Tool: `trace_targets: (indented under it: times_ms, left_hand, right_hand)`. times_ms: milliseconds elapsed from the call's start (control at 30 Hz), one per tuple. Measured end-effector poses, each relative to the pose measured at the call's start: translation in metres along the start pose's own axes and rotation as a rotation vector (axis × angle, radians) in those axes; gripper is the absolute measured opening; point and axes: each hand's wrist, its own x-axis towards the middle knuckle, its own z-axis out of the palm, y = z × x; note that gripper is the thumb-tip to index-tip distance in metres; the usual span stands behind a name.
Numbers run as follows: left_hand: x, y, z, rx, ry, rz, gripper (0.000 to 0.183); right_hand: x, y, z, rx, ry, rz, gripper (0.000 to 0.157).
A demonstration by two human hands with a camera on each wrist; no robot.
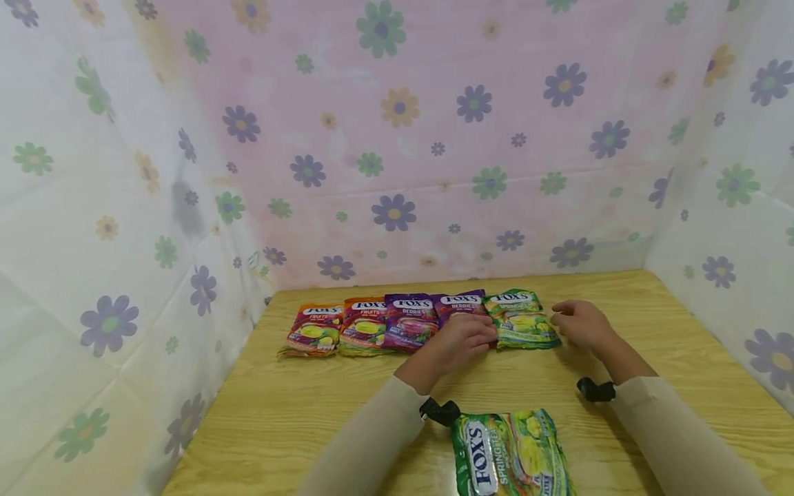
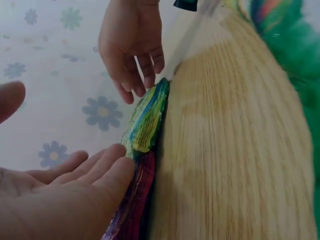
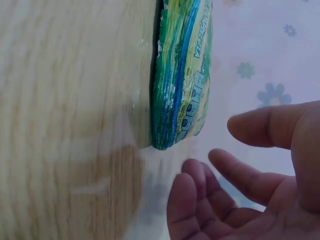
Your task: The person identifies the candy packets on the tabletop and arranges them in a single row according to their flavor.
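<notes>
A green Fox's Spring Tea candy bag (image 1: 520, 320) lies at the right end of a row, its left edge overlapping a purple Berries bag (image 1: 459, 303). My left hand (image 1: 460, 339) is over that purple bag, fingers extended with their tips at the seam between the two bags. Just off the green bag's right edge is my right hand (image 1: 582, 324), its fingers loosely bent and holding nothing. In the right wrist view a gap shows between the right fingers (image 3: 182, 200) and the green bag (image 3: 182, 75). Another green Spring Tea bag (image 1: 515, 455) lies nearer, between my forearms.
Leftward the row continues with another purple Berries bag (image 1: 409, 320) and two orange Fruits bags (image 1: 364, 327), edges overlapping or close. Flowered cloth walls (image 1: 397, 138) enclose the wooden table (image 1: 279, 427) at the back and sides. A black wrist strap (image 1: 597, 390) sits on the right wrist.
</notes>
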Motion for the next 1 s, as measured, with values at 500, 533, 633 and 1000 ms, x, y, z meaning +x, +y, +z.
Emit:
trace_targets:
  times_ms: [500, 533, 633, 1000]
  left_hand:
    - [-0.049, 0.000, -0.018, 0.263, -0.078, 0.013, 0.056]
    - [-0.052, -0.001, -0.020, 0.274, -0.075, 0.001, 0.055]
    - [-0.057, -0.005, -0.025, 0.321, -0.067, -0.034, 0.050]
    - [-0.078, -0.005, -0.039, 0.380, -0.123, -0.099, 0.046]
  right_hand:
    - [-0.018, -0.019, 0.019, 0.134, -0.292, -0.222, 0.037]
    - [-0.018, -0.020, 0.021, 0.136, -0.332, -0.227, 0.037]
    - [-0.021, -0.023, 0.027, 0.129, -0.453, -0.239, 0.039]
    - [-0.038, -0.042, 0.058, 0.192, -0.832, -0.378, 0.032]
